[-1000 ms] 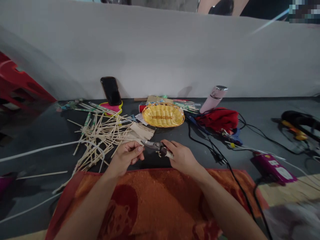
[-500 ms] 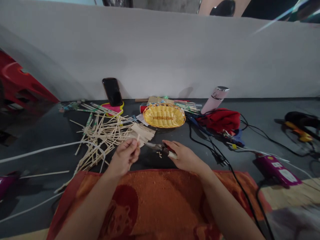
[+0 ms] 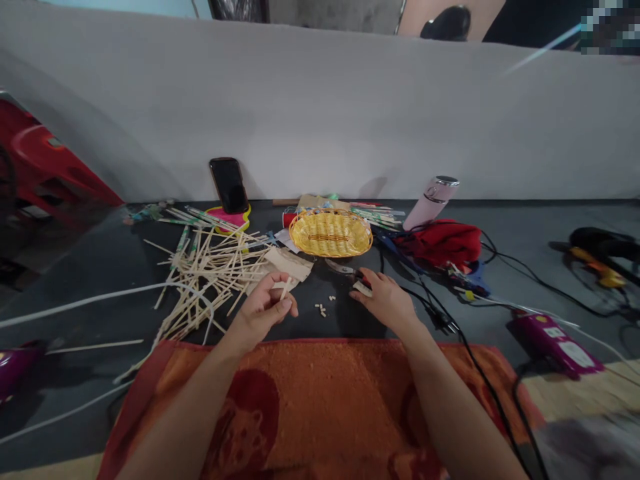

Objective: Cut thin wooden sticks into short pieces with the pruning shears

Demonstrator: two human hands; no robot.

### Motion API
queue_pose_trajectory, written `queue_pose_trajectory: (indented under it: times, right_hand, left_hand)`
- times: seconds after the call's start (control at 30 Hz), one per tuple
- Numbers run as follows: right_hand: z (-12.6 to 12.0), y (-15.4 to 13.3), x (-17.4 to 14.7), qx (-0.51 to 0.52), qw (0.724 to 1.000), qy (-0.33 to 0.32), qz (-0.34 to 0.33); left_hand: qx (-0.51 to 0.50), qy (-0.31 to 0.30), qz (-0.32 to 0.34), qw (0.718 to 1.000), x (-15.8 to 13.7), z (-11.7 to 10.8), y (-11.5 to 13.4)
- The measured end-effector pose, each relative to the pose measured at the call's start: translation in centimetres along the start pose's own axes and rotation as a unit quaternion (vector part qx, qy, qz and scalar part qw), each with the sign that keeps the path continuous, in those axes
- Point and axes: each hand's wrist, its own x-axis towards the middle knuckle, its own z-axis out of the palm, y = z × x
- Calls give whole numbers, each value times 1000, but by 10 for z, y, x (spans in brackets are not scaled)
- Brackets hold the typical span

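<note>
My left hand point(image 3: 260, 313) is closed on a short pale wooden stick point(image 3: 286, 288), which points up between the thumb and fingers. My right hand point(image 3: 387, 303) grips the handles of a pair of pruning shears point(image 3: 341, 268), whose metal blade points left towards the basket's front edge. Several tiny cut bits of stick point(image 3: 321, 310) lie on the dark table between my hands. A heap of thin wooden sticks point(image 3: 215, 270) spreads out to the left, beside a piece of brown cardboard point(image 3: 290, 265). Behind the shears stands a yellow woven basket point(image 3: 331, 233).
A phone point(image 3: 229, 185) leans on the grey wall at the back. On the right are a pink flask point(image 3: 433, 202), red cloth point(image 3: 445, 240), black cables and a purple box point(image 3: 557, 343). An orange towel point(image 3: 330, 400) covers the front, and a white cable point(image 3: 100, 297) crosses the left.
My right hand has moved right with the shears, away from the stick. My left hand's fingers have loosened and turned, the stick now looks shorter, and more cut bits lie on the table.
</note>
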Motion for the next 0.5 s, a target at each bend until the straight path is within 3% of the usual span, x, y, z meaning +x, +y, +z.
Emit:
queue_pose_trajectory:
  times: [0.17,0.33,0.5]
  right_hand:
    - [3,3,0,6,1000,5,-14]
    - [2,2,-2,4,1000,-1,-26]
    - [-4,-6,-5,15,998,55,-33]
  left_hand:
    - [10,-13,0,1000,-1,2,-3]
    - [34,25,-12,999,-1,5,-3]
    - [72,32,-44,996,1,8,-3]
